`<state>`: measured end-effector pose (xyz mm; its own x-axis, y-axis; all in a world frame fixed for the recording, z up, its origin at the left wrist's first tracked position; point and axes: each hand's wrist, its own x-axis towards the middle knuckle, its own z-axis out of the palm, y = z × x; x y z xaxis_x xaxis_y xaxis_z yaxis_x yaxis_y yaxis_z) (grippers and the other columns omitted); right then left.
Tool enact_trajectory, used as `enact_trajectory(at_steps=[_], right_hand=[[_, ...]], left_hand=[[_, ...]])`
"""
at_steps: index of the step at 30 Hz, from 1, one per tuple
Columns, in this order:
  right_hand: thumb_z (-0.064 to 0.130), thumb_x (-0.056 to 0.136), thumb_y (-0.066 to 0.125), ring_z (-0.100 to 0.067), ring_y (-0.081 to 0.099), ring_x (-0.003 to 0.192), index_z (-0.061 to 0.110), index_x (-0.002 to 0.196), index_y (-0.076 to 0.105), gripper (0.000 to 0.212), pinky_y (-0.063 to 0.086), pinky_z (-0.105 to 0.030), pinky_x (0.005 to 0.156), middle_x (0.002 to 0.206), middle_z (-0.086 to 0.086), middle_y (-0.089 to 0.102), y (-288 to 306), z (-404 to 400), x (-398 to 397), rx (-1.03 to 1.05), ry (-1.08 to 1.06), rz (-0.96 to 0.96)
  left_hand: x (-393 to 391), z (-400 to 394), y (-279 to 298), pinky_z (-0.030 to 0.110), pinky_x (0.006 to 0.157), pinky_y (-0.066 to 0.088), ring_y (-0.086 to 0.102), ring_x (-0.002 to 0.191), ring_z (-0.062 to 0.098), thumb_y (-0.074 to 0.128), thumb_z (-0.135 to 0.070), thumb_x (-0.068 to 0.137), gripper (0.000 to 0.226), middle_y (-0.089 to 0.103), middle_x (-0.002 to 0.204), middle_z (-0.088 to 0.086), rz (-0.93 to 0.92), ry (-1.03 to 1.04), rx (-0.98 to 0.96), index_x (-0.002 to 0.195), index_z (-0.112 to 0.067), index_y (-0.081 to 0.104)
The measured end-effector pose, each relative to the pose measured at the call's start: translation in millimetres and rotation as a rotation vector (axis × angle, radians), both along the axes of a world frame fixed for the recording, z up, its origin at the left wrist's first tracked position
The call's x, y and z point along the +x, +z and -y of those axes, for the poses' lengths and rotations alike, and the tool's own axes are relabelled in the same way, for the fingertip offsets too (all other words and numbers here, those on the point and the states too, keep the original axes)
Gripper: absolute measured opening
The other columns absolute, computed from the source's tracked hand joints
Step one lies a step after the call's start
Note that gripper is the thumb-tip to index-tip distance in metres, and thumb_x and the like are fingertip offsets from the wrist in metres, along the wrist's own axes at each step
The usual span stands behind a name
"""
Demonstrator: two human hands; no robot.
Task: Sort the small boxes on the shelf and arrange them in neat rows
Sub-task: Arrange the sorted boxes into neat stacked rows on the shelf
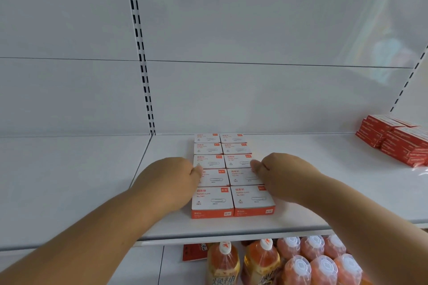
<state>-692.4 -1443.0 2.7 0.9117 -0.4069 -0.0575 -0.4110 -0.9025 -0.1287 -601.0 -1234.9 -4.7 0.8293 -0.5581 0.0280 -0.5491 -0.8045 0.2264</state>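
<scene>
Bare forearms reach in from the lower corners, nearest the lens, toward a white metal shelf (pixel 324 192) with a smooth, matte painted surface and a rounded front lip. Behind it rises a white panelled back wall (pixel 254 30) crossed by a slotted upright (pixel 141 53) with dark rectangular holes. On the shelf, the small boxes (pixel 231 176) stand in two tight columns of five running front to back, flat cardboard cuboids with white tops printed in orange and orange front faces. A looser heap of red boxes (pixel 398 139) sits well apart at the far right. Below the shelf, plastic bottles (pixel 301 261) of orange drink with white caps crowd together. The left hand (pixel 180 176) presses against the left side of the columns, fingers curled under and thumb lying on a box top; the right hand (pixel 273 166) does likewise on the right side, fingers bent against the box edges, neither lifting anything.
</scene>
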Motion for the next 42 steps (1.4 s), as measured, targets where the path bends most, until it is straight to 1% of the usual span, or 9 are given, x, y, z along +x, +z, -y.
enact_trajectory(at_steps=[4, 15, 20, 26, 31, 33, 37, 40, 42], right_hand=[[0.053, 0.102, 0.022, -0.020, 0.058, 0.076, 0.017, 0.074, 0.054, 0.056, 0.046, -0.032, 0.072, 0.081, -0.001, 0.062, 8, 14, 16, 0.048, -0.026, 0.068], [0.051, 0.102, 0.029, -0.020, 0.058, 0.080, 0.016, 0.075, 0.055, 0.051, 0.045, -0.032, 0.072, 0.081, 0.000, 0.062, 6, 20, 32, 0.137, 0.019, 0.024], [0.052, 0.101, 0.028, -0.021, 0.061, 0.084, 0.013, 0.088, 0.061, 0.052, 0.049, -0.033, 0.075, 0.090, -0.003, 0.064, 7, 22, 50, 0.074, 0.012, 0.047], [0.046, 0.103, 0.028, -0.020, 0.062, 0.086, 0.013, 0.091, 0.061, 0.048, 0.047, -0.032, 0.071, 0.092, -0.003, 0.066, -1, 23, 59, 0.030, 0.043, -0.005], [0.046, 0.104, 0.028, -0.021, 0.057, 0.085, 0.014, 0.083, 0.055, 0.047, 0.045, -0.031, 0.075, 0.091, -0.004, 0.062, 5, 27, 62, 0.065, 0.067, -0.059], [0.048, 0.103, 0.027, -0.022, 0.057, 0.085, 0.014, 0.082, 0.056, 0.050, 0.044, -0.031, 0.076, 0.087, -0.003, 0.061, 7, 30, 68, 0.087, 0.056, -0.077], [0.048, 0.102, 0.025, -0.021, 0.055, 0.080, 0.010, 0.106, 0.061, 0.052, 0.043, -0.030, 0.071, 0.085, -0.001, 0.059, 8, 40, 90, 0.004, 0.045, -0.057], [0.048, 0.102, 0.025, -0.019, 0.052, 0.077, 0.016, 0.098, 0.058, 0.047, 0.040, -0.030, 0.068, 0.075, 0.002, 0.050, 7, 40, 104, -0.058, 0.026, -0.069], [0.050, 0.102, 0.025, -0.018, 0.055, 0.077, 0.015, 0.083, 0.052, 0.047, 0.042, -0.031, 0.070, 0.077, 0.001, 0.054, 5, 37, 109, -0.027, -0.008, -0.057]], left_hand=[[26, 7, 6, 0.032, 0.076, 0.052, 0.062, 0.079, 0.018, 0.032, -0.044, 0.102, 0.047, 0.067, 0.083, 0.001, -0.020, 0.056, -0.001, 0.080, -0.016, 0.063], [49, 15, 7, 0.030, 0.083, 0.049, 0.063, 0.093, 0.017, 0.034, -0.048, 0.102, 0.045, 0.069, 0.099, -0.004, -0.153, 0.018, -0.010, 0.097, -0.020, 0.069], [59, 26, 12, 0.028, 0.074, 0.040, 0.056, 0.088, 0.017, 0.034, -0.042, 0.103, 0.034, 0.054, 0.078, -0.014, -0.121, 0.023, -0.063, 0.075, -0.033, 0.050], [62, 33, 4, 0.027, 0.061, 0.036, 0.053, 0.079, 0.014, 0.038, -0.040, 0.102, 0.025, 0.050, 0.075, -0.015, -0.055, 0.017, -0.017, 0.083, -0.029, 0.050], [64, 32, 3, 0.024, 0.057, 0.035, 0.051, 0.071, 0.006, 0.037, -0.041, 0.103, 0.033, 0.051, 0.074, -0.017, -0.090, -0.010, -0.003, 0.074, -0.028, 0.048], [67, 31, 7, 0.025, 0.067, 0.042, 0.057, 0.080, 0.010, 0.035, -0.042, 0.103, 0.033, 0.058, 0.081, -0.013, -0.144, -0.006, -0.005, 0.084, -0.027, 0.056], [84, 41, 16, 0.032, 0.080, 0.049, 0.062, 0.088, 0.021, 0.023, -0.052, 0.103, 0.055, 0.062, 0.085, 0.001, -0.064, 0.100, 0.041, 0.094, -0.014, 0.062], [93, 56, 16, 0.033, 0.080, 0.046, 0.062, 0.099, 0.025, 0.020, -0.055, 0.102, 0.062, 0.067, 0.107, 0.007, -0.017, 0.129, 0.100, 0.110, -0.011, 0.063], [95, 62, 13, 0.033, 0.075, 0.043, 0.061, 0.098, 0.024, 0.023, -0.056, 0.101, 0.059, 0.066, 0.109, 0.005, 0.022, 0.130, 0.105, 0.119, -0.011, 0.057]])
